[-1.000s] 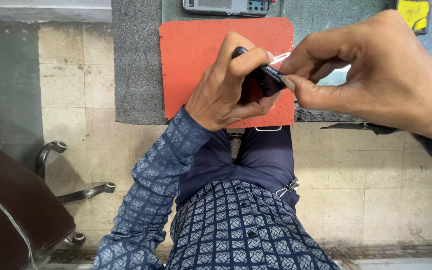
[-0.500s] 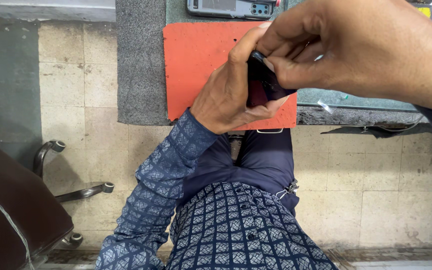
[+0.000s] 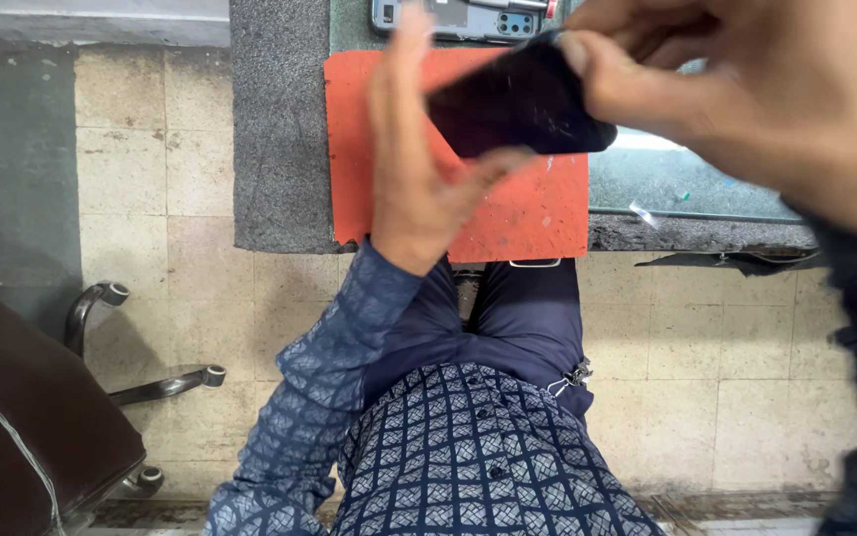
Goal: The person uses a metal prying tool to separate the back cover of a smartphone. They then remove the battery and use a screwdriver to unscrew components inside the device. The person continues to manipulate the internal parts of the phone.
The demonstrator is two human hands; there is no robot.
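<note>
Two hands are pinching a flat black rectangular phone (image 3: 523, 104) above an orange mat (image 3: 538, 213): left hand (image 3: 419, 179) supporting, right hand (image 3: 746, 94) gripping its edge.

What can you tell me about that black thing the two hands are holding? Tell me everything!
The black thing is a flat, dark slab with rounded corners, shaped like a phone. Its glossy face has small pale specks and scuffs. It is held tilted in the air above the orange mat. The left hand props it from below with its fingertips, and the right hand pinches its upper right end. The picture is blurred, so finer parts cannot be made out.
</note>
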